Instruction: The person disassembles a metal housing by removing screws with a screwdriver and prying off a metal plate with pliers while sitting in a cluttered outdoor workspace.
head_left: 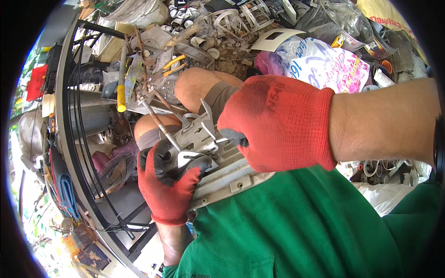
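Note:
A grey metal assembly with a ribbed panel [232, 173] rests across my lap, with brackets and a slotted plate on its far side. My left hand [171, 180], in a red glove with dark fingertips, is closed round a pale curved bracket [187, 158] at the near end of a metal rod [160, 123]. My right hand [278, 123], in a matching glove, is closed above the panel's right part. A short pale strip [222, 140] shows by its thumb; what lies inside the fist is hidden.
On my left stands a dark metal frame [76, 134] with cables along it. A yellow-ended bar [121, 97] leans near it. Past my knees are pliers with yellow handles [174, 63] and scrap parts. At the far right lies a printed plastic bag [320, 65].

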Demonstrator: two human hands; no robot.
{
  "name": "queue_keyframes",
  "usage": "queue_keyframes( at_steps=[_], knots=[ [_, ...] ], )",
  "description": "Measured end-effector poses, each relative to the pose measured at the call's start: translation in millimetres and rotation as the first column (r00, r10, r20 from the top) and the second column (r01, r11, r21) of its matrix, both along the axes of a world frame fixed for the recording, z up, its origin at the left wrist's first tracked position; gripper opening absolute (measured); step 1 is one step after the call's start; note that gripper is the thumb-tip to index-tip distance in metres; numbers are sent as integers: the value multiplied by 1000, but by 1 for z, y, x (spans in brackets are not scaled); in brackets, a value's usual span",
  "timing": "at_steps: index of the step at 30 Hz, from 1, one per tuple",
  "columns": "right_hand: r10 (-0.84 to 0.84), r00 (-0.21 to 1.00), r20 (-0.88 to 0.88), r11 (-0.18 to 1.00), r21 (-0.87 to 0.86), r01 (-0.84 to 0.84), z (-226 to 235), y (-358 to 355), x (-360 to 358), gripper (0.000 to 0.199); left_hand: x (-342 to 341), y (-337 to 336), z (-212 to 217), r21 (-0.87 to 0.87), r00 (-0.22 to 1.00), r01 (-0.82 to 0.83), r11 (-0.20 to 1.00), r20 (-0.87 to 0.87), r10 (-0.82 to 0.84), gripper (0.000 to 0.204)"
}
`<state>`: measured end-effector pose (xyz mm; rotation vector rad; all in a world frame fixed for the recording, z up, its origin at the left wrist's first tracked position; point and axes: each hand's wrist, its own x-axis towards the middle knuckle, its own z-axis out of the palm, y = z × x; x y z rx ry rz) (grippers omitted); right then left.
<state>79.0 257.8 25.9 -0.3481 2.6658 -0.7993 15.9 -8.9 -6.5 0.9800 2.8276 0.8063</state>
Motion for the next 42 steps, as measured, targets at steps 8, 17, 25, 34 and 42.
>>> queue_keyframes(
  at_steps=[8,17,25,34,42],
  knots=[
    [-68,993,-96,975,-219,45,-16,-2,14,8,0,-9,-13,70,997,-59,996,62,55,84],
    [64,984,-164,874,-467,-134,-59,24,-4,12,1,-15,-16,176,995,-77,981,69,65,90],
    [161,812,-561,770,-444,-459,-149,20,-57,26,-24,-19,-21,292,987,-63,954,158,17,97],
    [167,904,-395,816,-460,-352,-139,-6,-64,22,-58,-49,-44,424,850,-189,885,522,-68,70],
    [104,913,-395,868,-412,-277,-124,12,-50,35,-57,-35,-29,235,936,45,971,329,-123,69]
  ],
)
